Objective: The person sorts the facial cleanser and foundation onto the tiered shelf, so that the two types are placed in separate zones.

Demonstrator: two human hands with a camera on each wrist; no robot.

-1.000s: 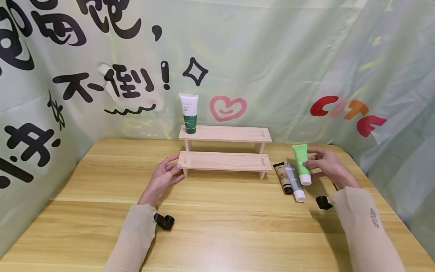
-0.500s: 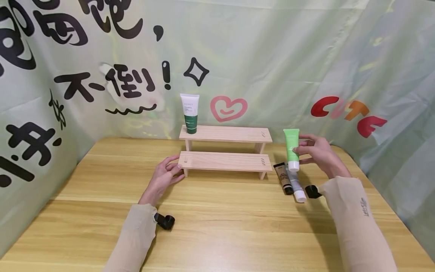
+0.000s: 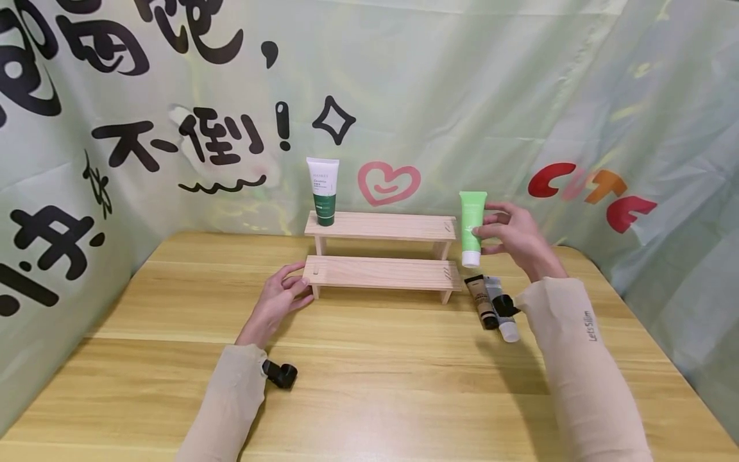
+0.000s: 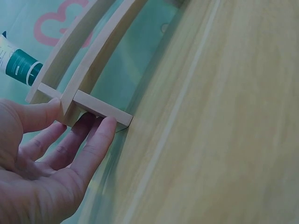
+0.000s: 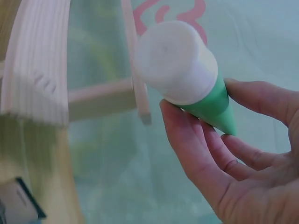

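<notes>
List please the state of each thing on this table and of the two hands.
green tube: held upright in air, cap down.
right hand: pinches the green tube.
left hand: touches shelf's left end.
wooden shelf: standing.
white-green tube: upright on top step.
beige tube: lying.
grey tube: lying.

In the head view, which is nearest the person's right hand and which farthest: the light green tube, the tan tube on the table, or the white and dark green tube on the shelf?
1. Light green tube: held in the right hand.
2. Tan tube: on the table, below the hand.
3. White and dark green tube: upright at the top shelf's far left end.
</notes>
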